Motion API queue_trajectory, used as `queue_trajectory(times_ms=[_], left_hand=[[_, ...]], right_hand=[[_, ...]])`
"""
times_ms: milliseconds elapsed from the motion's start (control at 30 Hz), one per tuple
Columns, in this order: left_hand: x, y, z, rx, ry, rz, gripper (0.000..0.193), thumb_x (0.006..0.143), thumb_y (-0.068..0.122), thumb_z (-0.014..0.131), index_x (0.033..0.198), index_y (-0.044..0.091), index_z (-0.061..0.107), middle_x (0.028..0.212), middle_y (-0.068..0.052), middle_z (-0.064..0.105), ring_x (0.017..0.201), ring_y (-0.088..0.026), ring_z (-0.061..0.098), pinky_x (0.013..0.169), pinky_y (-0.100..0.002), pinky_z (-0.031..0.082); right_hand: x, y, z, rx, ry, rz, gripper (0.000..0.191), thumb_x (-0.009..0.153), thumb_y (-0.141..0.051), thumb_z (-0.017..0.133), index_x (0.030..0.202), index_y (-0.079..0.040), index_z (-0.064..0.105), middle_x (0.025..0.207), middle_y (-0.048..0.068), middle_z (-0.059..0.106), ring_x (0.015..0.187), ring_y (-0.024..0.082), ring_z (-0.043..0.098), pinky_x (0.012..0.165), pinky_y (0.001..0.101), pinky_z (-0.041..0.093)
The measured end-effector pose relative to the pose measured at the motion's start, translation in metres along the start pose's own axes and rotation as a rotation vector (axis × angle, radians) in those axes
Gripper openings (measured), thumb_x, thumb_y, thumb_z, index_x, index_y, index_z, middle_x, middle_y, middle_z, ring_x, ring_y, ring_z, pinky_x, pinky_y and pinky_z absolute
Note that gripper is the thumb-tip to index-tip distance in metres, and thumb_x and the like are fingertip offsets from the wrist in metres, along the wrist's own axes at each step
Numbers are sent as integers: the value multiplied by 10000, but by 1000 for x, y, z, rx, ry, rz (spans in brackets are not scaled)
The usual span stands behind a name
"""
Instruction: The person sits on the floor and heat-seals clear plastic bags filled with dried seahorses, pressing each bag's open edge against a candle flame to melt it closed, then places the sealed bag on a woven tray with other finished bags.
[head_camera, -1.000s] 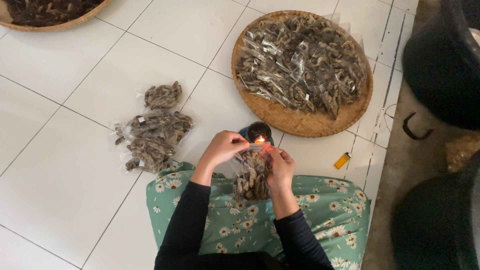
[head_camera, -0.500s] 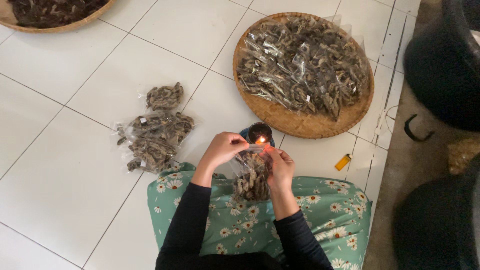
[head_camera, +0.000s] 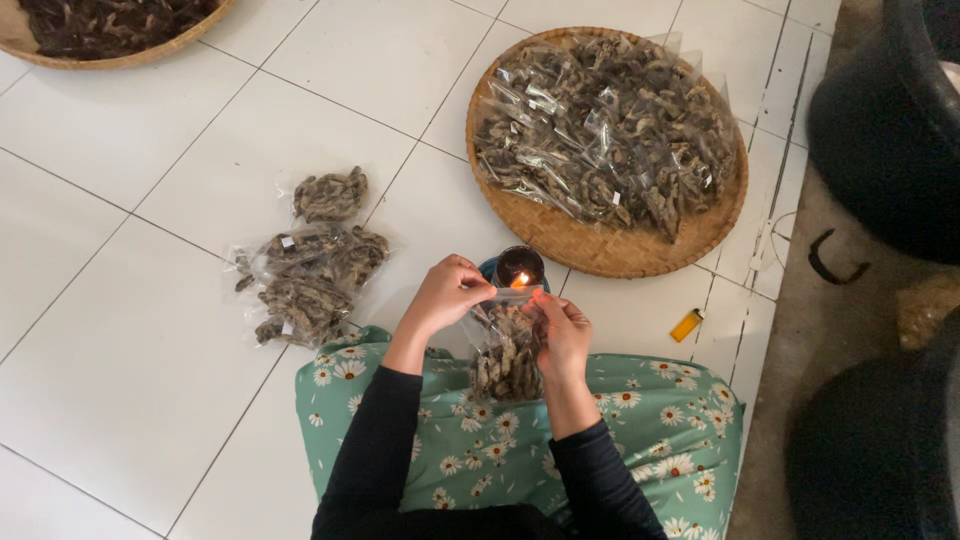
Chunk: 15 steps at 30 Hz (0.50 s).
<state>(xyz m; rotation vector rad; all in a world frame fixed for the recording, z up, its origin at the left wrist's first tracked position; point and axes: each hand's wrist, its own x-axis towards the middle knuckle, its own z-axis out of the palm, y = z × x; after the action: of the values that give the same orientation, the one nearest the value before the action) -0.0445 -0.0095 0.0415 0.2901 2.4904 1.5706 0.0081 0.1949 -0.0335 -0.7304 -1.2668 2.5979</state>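
My left hand (head_camera: 447, 292) and my right hand (head_camera: 562, 328) pinch the top edge of a clear plastic bag (head_camera: 506, 358) filled with brown dried pieces. The bag hangs over my lap, on a green cloth with white daisies (head_camera: 660, 450). Its top edge is held against the flame of a small lit candle (head_camera: 519, 268) standing on the floor just beyond my hands.
A heap of filled bags (head_camera: 310, 262) lies on the white tiles to the left. A round woven tray (head_camera: 600, 250) at the upper right carries many filled bags. Another woven tray (head_camera: 60, 52) is at the top left. A yellow lighter (head_camera: 686, 325) lies right of me. Dark tubs (head_camera: 890, 120) stand at the right.
The view has shifted slightly. Both hands stay at the candle flame, holding the bag's top edge.
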Motion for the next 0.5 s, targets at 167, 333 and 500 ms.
queue_trajectory(times_ms=[167, 333, 500], left_hand=[[0, 1, 0, -50, -10, -61, 245, 768, 283, 805, 830, 46, 811, 1027, -69, 687, 840, -198, 710, 738, -319, 573], [1, -1, 2, -29, -5, -43, 235, 776, 282, 803, 838, 56, 824, 1018, -77, 691, 851, -193, 701, 743, -316, 567], [1, -4, 2, -63, 3, -29, 227, 775, 282, 801, 829, 61, 818, 1025, -71, 690, 852, -190, 710, 751, -310, 570]], right_hand=[[0, -2, -1, 25, -4, 3, 82, 909, -14, 731, 936, 50, 688, 859, 128, 738, 736, 200, 723, 688, 279, 586], [1, -5, -2, -19, 14, -22, 66, 905, -13, 735, 915, 40, 697, 841, 121, 743, 735, 191, 725, 674, 267, 577], [2, -4, -2, -7, 2, -21, 63, 914, -22, 738, 903, 23, 696, 819, 116, 743, 720, 177, 716, 648, 263, 550]])
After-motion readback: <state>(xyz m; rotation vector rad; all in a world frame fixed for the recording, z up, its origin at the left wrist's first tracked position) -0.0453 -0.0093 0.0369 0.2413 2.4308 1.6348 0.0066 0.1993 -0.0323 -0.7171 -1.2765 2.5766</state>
